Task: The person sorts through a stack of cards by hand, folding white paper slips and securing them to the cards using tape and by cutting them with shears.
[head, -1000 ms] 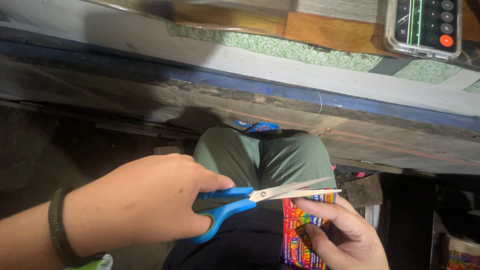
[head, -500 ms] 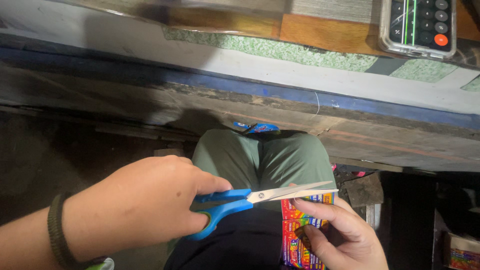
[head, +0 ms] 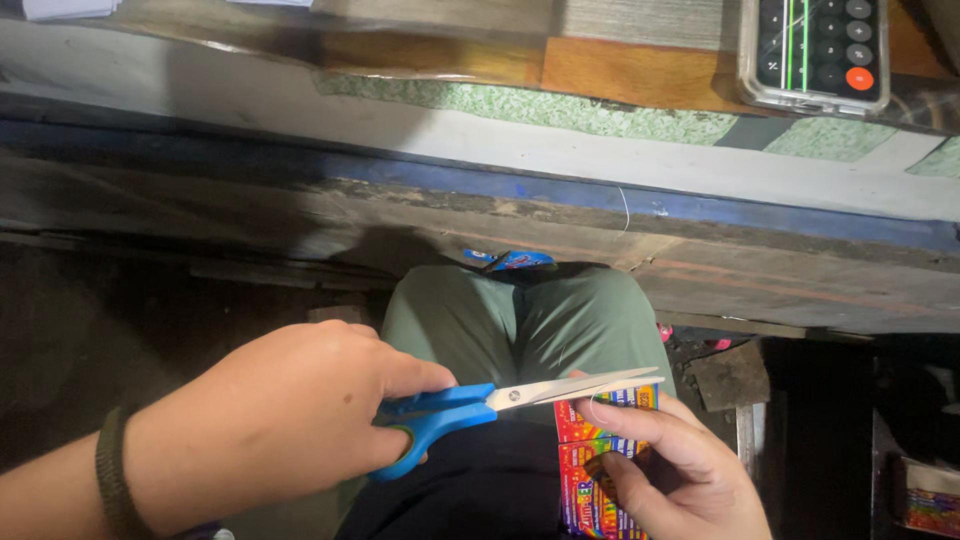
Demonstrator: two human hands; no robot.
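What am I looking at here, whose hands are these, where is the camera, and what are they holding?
The picture comes from a camera worn on a person's head, looking down at their own two bare hands and their lap in green trousers. The left hand, with a dark braided band on its wrist, grips blue-handled scissors. The blades lie nearly closed along the top edge of a strip of bright rainbow-coloured packets, which the right hand holds. Above the knees runs the worn edge of a counter. On it, at the upper right, lies a phone in a clear case showing calculator keys.
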